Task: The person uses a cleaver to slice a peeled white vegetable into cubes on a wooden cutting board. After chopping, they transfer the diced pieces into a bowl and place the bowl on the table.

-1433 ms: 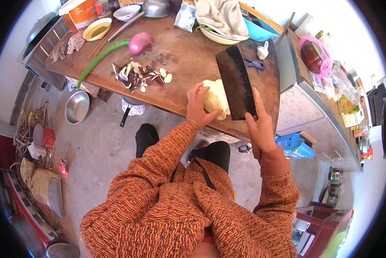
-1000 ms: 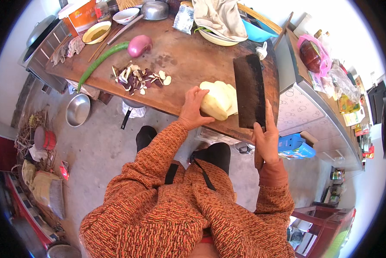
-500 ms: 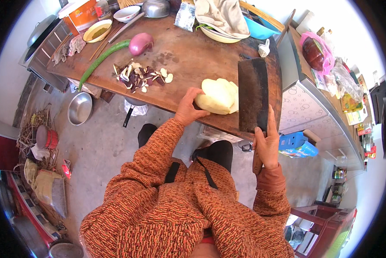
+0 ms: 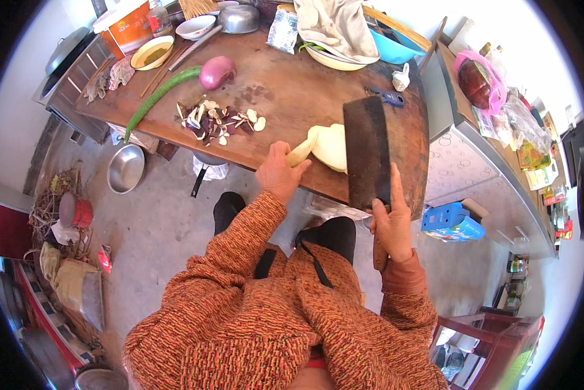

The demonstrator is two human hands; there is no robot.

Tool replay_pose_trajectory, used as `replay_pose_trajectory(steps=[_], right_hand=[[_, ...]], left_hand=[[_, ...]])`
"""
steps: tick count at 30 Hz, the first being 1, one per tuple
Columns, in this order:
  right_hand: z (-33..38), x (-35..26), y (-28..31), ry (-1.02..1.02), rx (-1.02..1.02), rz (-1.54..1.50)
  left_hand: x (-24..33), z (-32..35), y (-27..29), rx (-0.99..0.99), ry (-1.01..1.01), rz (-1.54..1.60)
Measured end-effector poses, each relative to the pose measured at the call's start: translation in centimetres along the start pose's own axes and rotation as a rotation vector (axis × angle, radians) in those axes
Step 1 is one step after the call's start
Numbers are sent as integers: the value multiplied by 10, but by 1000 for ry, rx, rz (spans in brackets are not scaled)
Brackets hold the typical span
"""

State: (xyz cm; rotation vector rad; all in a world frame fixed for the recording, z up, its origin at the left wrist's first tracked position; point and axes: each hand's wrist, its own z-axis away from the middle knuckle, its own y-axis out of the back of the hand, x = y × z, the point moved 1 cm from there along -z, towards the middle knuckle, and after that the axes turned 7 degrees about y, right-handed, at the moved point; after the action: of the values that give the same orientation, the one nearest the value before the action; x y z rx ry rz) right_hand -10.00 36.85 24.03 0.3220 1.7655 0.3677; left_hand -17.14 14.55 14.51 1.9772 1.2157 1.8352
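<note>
On the near edge of the wooden table, pale peeled potato slices (image 4: 331, 148) lie beside a broad dark cleaver (image 4: 368, 153). My right hand (image 4: 394, 224) is closed round the cleaver's handle, the index finger stretched along the blade, which hides part of the potato. My left hand (image 4: 282, 174) pinches a pale potato piece (image 4: 302, 150) between thumb and fingers, tilted against the slices' left side. Purple and white vegetable pieces (image 4: 220, 121) lie in a heap farther left.
Behind the heap are a purple round vegetable (image 4: 218, 73) and a long green one (image 4: 159, 97). A blue-handled peeler (image 4: 388, 97) and a garlic bulb (image 4: 401, 78) sit at the right. A cloth-covered bowl (image 4: 334, 60) and a blue basin (image 4: 396, 49) stand at the back.
My left hand has moved left and down, pulling a potato piece away from the rest. The cleaver has shifted left over the potato, uncovering the blue peeler.
</note>
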Motion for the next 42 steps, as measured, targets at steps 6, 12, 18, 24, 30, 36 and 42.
replay_pose_trajectory(steps=[6,12,18,24,30,36,42], right_hand=[[-8,8,-25,76,-119,81],[-17,17,-46,139,-175,101],[-21,-17,-36,177,-259,220],[-19,-26,-29,146,-342,287],[-13,-31,-25,127,-371,280],[-10,-32,-20,159,-368,275],[-11,-30,-17,236,-350,313]], left_hand=[[8,3,-5,-102,-15,87],[-1,2,-20,-56,-54,236],[-7,6,-27,38,-115,264],[-3,7,-30,63,-111,232],[-5,5,-34,54,-95,193],[-2,6,-33,46,-87,195],[1,7,-32,49,-91,207]])
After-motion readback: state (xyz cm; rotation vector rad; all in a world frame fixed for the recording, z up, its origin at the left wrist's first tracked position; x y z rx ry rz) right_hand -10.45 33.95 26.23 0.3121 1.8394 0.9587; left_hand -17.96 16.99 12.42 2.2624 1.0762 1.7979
